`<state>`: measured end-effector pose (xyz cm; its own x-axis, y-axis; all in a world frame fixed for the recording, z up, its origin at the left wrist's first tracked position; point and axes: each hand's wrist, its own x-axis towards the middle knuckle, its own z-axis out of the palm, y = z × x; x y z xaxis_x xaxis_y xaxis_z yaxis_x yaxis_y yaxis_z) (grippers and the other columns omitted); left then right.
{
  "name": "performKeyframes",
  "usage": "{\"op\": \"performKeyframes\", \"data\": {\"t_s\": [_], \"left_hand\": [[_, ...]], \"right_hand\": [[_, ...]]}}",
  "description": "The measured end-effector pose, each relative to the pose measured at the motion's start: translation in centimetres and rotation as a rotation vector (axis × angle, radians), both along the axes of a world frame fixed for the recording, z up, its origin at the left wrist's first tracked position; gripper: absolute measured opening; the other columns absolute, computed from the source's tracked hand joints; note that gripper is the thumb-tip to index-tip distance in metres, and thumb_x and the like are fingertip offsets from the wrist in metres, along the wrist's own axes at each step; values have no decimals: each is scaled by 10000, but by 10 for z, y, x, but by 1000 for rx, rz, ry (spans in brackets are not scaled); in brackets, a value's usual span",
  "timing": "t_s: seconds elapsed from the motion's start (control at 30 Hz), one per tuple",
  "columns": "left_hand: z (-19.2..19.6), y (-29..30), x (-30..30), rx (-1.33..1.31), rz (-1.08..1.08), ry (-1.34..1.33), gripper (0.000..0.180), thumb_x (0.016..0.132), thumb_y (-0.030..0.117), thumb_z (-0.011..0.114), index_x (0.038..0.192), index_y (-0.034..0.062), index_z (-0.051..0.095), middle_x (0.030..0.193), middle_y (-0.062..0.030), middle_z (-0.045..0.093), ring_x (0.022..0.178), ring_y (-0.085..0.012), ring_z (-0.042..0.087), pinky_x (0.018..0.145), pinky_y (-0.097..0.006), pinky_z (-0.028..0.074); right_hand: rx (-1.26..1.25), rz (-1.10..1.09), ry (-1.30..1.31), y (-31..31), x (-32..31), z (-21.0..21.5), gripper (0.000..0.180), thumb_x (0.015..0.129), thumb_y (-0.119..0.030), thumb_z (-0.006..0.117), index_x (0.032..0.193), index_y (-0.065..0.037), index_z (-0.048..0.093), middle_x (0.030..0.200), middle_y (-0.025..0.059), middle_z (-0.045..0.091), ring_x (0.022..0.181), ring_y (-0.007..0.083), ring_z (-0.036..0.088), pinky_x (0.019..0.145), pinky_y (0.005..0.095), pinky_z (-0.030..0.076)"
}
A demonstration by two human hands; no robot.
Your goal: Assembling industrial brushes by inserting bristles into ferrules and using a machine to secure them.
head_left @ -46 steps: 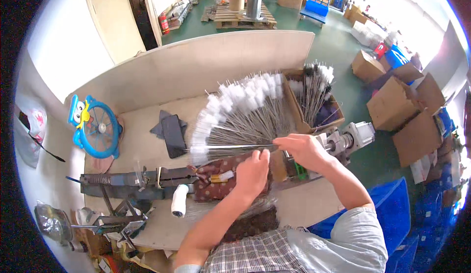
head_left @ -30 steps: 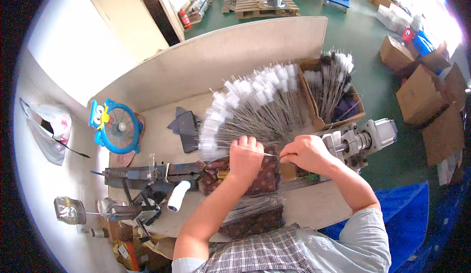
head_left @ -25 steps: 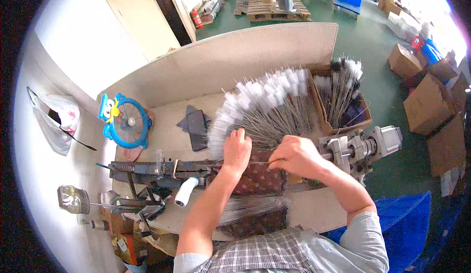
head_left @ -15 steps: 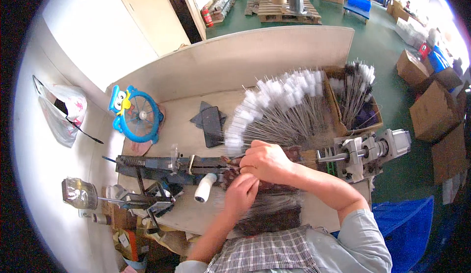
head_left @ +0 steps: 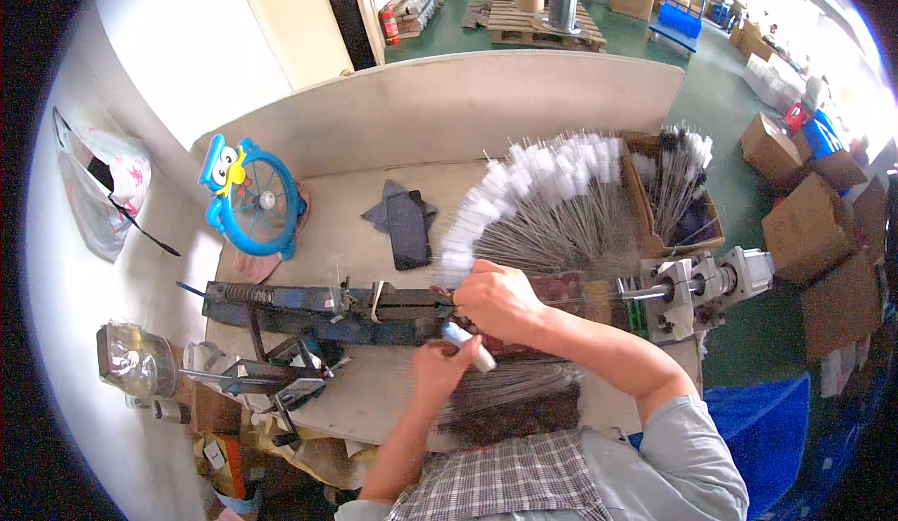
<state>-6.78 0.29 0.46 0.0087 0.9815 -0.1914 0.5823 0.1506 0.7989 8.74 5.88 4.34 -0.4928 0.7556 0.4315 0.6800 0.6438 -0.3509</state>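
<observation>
My left hand has its fingers round a white cylindrical handle in front of the dark metal rail. Just above it, my right hand is closed at the right end of that rail; its fingers hide whatever they pinch. Farther right stands a motor-driven clamp fixture with a steel shaft pointing toward my right hand. Beyond my hands, a fan of wire-stemmed brushes with white bristle heads lies on the table. Loose thin wires lie below my hands, close to my body.
A cardboard box of more brushes stands at the far right. Left of the brush fan lie a dark phone and a blue cartoon fan. A metal linkage projects at the near left. A blue crate sits beside the table.
The white handle has swung right, from the rail's near side to under my right hand, and my left hand now grips it. My right hand stays nearly in place. The whole view has shifted slightly.
</observation>
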Motion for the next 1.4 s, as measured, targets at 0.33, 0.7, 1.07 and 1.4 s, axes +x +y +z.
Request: {"op": "performKeyframes", "data": {"t_s": [0.33, 0.7, 1.07, 1.4], "left_hand": [[-37, -8, 10, -59, 154, -735, 224, 796, 190, 641, 903, -4, 611, 746, -50, 609, 634, -112, 552, 591, -266, 445], [-27, -9, 22, -26, -33, -371, 194, 765, 26, 631, 812, 47, 444, 717, -85, 565, 617, -166, 579, 563, -327, 482], [-37, -44, -50, 56, 187, -303, 302, 802, 143, 650, 1029, -26, 543, 888, -94, 625, 812, -145, 593, 726, -290, 478], [-64, -54, -52, 244, 122, -26, 216, 784, 102, 634, 980, 22, 594, 844, -86, 632, 717, -151, 604, 679, -282, 484]], "right_hand": [[72, 198, -18, -55, 48, -4, 317, 668, -133, 574, 981, -82, 586, 808, 31, 523, 753, 203, 539, 614, 321, 486], [230, -388, 309, 41, 92, -53, 86, 696, -76, 560, 775, -92, 590, 753, 64, 480, 764, 257, 530, 610, 359, 481], [380, -654, 194, 76, 80, -64, 72, 683, -143, 667, 701, -122, 601, 748, 11, 476, 746, 193, 530, 604, 315, 469], [358, -688, 283, 86, 60, -49, 88, 703, -178, 676, 709, -122, 608, 736, 20, 504, 726, 206, 545, 590, 338, 474]]}}
